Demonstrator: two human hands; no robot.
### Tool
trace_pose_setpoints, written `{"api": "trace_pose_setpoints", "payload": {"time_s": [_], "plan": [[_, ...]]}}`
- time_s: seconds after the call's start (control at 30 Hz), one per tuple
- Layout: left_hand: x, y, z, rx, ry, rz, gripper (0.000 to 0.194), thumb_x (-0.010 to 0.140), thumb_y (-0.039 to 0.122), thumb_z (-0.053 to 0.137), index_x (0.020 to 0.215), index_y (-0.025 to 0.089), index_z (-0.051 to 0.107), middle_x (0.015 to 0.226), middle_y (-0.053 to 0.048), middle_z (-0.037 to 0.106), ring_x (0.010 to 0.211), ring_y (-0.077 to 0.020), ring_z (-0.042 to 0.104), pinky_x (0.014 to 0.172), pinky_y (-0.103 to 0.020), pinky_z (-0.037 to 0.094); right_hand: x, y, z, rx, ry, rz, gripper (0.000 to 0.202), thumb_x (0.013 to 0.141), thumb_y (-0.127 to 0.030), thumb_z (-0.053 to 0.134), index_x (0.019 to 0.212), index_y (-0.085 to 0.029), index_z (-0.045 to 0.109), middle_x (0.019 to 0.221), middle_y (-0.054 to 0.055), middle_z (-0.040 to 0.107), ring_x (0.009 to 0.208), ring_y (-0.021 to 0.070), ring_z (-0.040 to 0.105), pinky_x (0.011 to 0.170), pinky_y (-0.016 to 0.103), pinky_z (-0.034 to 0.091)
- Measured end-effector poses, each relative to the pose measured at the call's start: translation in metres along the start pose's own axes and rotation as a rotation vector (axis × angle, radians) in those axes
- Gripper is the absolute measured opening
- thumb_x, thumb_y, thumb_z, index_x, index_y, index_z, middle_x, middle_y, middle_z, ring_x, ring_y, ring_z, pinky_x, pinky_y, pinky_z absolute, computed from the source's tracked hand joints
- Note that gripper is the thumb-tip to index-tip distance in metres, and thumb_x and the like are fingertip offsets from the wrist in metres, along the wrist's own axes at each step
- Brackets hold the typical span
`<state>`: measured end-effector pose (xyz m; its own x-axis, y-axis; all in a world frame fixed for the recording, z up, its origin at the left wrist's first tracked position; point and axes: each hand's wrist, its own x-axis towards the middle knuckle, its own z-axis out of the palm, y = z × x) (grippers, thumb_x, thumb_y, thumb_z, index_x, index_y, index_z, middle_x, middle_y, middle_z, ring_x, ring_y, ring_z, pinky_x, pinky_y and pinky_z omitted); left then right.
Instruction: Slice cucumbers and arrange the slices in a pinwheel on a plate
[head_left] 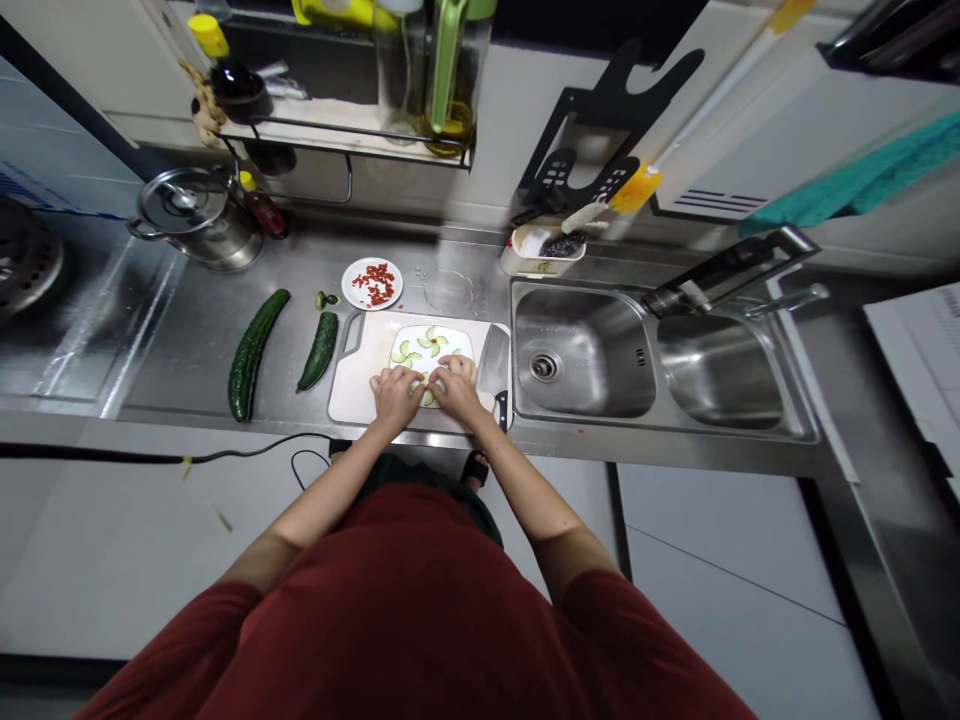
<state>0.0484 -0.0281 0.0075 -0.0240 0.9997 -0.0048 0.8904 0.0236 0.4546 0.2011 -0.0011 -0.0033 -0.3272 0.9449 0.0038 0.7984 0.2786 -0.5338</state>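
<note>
A square white plate (401,343) lies on a pale cutting board (355,385). Thin cucumber slices (433,340) are laid on it in pinwheel shapes, some with a small red bit in the middle. Over the plate's near part, my left hand (397,392) and my right hand (456,388) meet with fingertips curled and pinched close together, by more green slices. What sits between the fingertips is too small and covered to make out. A knife (493,362) with a broad blade rests along the board's right side, its dark handle toward me.
A small white plate (347,283) holds red pieces. A whole cucumber (255,352), a cut cucumber (319,350) and green end bits (325,299) lie to the left. Behind them stands a steel pot (225,240). Right of the board is a double sink (592,350).
</note>
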Motion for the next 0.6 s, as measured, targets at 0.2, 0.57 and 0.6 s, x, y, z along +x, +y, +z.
{"api": "trace_pose_setpoints", "payload": {"time_s": [0.2, 0.57, 0.6], "plan": [[-0.001, 0.001, -0.003, 0.005, -0.004, -0.009, 0.017, 0.086, 0.032, 0.055, 0.095, 0.028, 0.069, 0.103, -0.005, 0.064, 0.1, -0.0242, 0.049, 0.085, -0.041, 0.026, 0.002, 0.006, -0.005, 0.017, 0.047, 0.002, 0.01, 0.083, -0.028, 0.057, 0.084, -0.023, 0.066, 0.123, 0.007, 0.049, 0.12, 0.0289, 0.03, 0.1, 0.045, 0.022], [-0.003, 0.001, -0.005, -0.027, 0.039, -0.014, 0.016, 0.086, 0.034, 0.057, 0.093, 0.029, 0.07, 0.101, -0.004, 0.065, 0.099, -0.0237, 0.049, 0.085, -0.04, 0.026, 0.033, 0.004, -0.025, 0.006, 0.126, 0.007, 0.013, 0.084, -0.031, 0.057, 0.086, -0.022, 0.066, 0.124, 0.008, 0.049, 0.119, 0.0298, 0.03, 0.1, 0.045, 0.023], [-0.003, 0.0, -0.005, -0.029, 0.044, -0.015, 0.016, 0.086, 0.033, 0.057, 0.093, 0.029, 0.07, 0.1, -0.004, 0.065, 0.098, -0.0235, 0.05, 0.085, -0.04, 0.026, 0.04, 0.002, -0.027, 0.002, 0.137, -0.003, 0.013, 0.084, -0.031, 0.057, 0.087, -0.022, 0.066, 0.125, 0.008, 0.048, 0.12, 0.0297, 0.03, 0.1, 0.045, 0.024]]}}
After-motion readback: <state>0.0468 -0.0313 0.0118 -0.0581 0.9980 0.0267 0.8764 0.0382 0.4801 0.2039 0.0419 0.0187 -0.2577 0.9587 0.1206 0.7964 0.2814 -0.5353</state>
